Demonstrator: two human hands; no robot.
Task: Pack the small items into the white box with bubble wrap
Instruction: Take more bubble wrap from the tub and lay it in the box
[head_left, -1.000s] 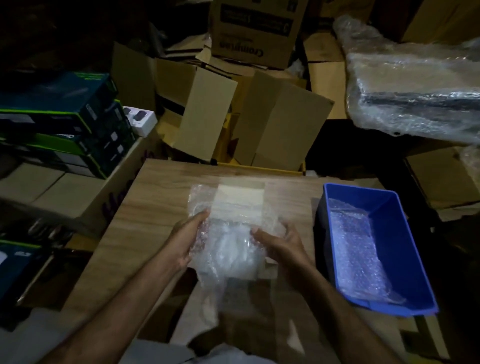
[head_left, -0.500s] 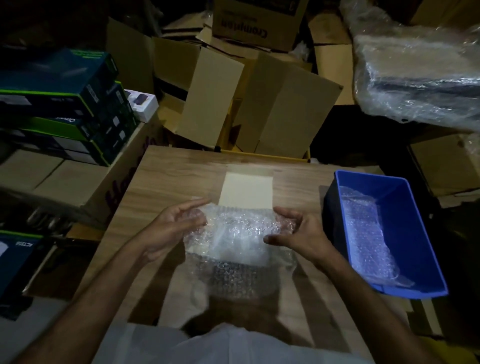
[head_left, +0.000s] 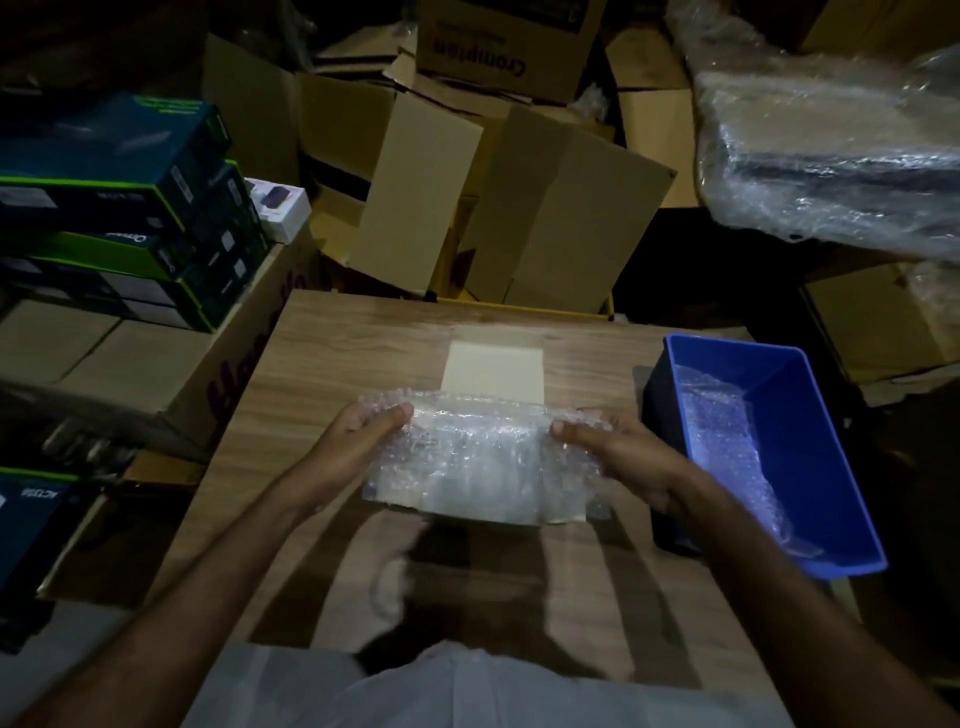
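A sheet of bubble wrap (head_left: 478, 457) is stretched flat between both my hands over the middle of the wooden table (head_left: 332, 364). My left hand (head_left: 358, 441) pinches its left end and my right hand (head_left: 618, 452) pinches its right end. Under the wrap lies a flat white box (head_left: 493, 371); its far flap shows beyond the wrap and its near edge shows just below it. What the wrap covers inside the box cannot be seen.
A blue plastic bin (head_left: 810, 415) with more bubble wrap (head_left: 727, 441) in it stands at the table's right edge. Open cardboard boxes (head_left: 519, 208) crowd behind the table. Stacked dark product boxes (head_left: 119, 208) stand left. A plastic-wrapped bundle (head_left: 831, 156) lies at the upper right.
The bubble wrap hung bunched and upright between my hands; it has now been pulled wide and laid low across the white box. My hands moved apart.
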